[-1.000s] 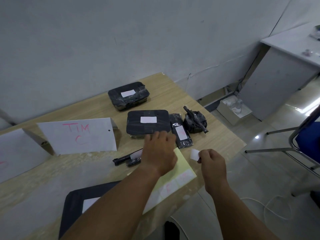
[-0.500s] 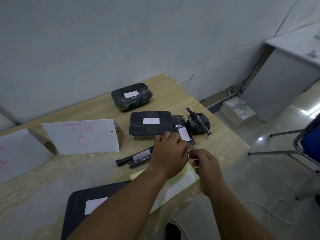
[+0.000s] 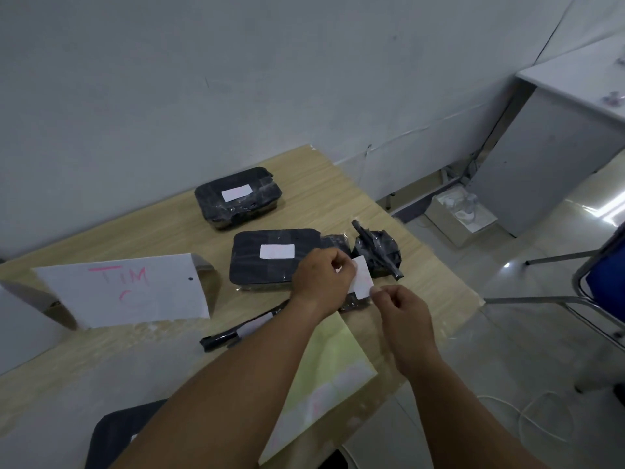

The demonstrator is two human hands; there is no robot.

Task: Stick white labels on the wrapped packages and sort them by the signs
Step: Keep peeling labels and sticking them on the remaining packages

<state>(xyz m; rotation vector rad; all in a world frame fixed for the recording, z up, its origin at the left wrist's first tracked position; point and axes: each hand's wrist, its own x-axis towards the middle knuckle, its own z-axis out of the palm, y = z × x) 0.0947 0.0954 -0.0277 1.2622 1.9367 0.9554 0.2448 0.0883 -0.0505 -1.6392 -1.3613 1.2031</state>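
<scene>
White label (image 3: 363, 280): one loose label, held in the air above the right part of the table (image 3: 338, 198), just in front of the lumpy package (image 3: 378, 252).
Left hand (image 3: 323, 279): fingers curled, pinching the label's left edge.
Right hand (image 3: 400, 309): fingers curled, pinching the label's near right corner.
Handling, label: judged very light, thin and limp, and probably sticky on one face. It is best held by the edges or corners only, so that it neither folds onto itself nor clings to the fingers.
Handling, packages: the black film wrap looks glossy and probably slippery. The box-shaped ones look rigid enough to lift by their long sides.
Likely target: the lumpy package shows no label. Its uneven top with a protruding rod offers little flat area.
Wrapped packages, count: six in view, namely the far box (image 3: 238, 198), the flat box (image 3: 270, 255), a narrow package (image 3: 334, 240) largely hidden by the left hand, the lumpy package, a slender rod-like package (image 3: 236, 330), and a near package (image 3: 111, 438) partly under the left arm.
Stuck labels, count: three plainly visible, on the far box, the flat box and the slender package.
Signs, count: two, one reading "TIM C" (image 3: 125, 289) and one cut off at the left edge (image 3: 13, 319).
Backing sheet (image 3: 324, 374): one, pale yellow-green, at the near table edge.
</scene>
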